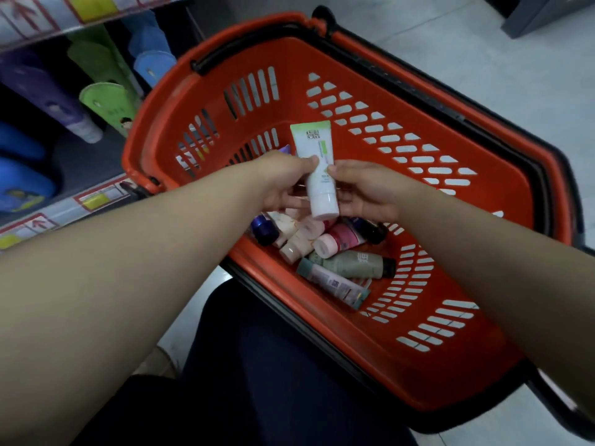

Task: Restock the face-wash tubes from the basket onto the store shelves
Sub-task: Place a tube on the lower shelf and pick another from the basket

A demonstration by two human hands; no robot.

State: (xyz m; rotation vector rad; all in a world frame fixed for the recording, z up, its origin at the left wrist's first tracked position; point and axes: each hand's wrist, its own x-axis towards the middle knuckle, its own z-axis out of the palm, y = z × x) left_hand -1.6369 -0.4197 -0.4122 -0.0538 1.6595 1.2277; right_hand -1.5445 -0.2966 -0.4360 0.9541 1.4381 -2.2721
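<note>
Handover matters here: my left grip and right grip both pinch the white-and-green tube, cap toward me, above the orange basket. I'd settle it firmly in one grip before swinging left to the shelf, label facing out.

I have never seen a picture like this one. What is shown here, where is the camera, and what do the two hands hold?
There is no machine here: a person works with bare hands, and the one camera sits on the person's head, looking forward and down. The left hand and the right hand both pinch one white face-wash tube with a green end above a red shopping basket. More tubes lie in a heap on the basket's bottom. At the left stand store shelves with products and price labels.
</note>
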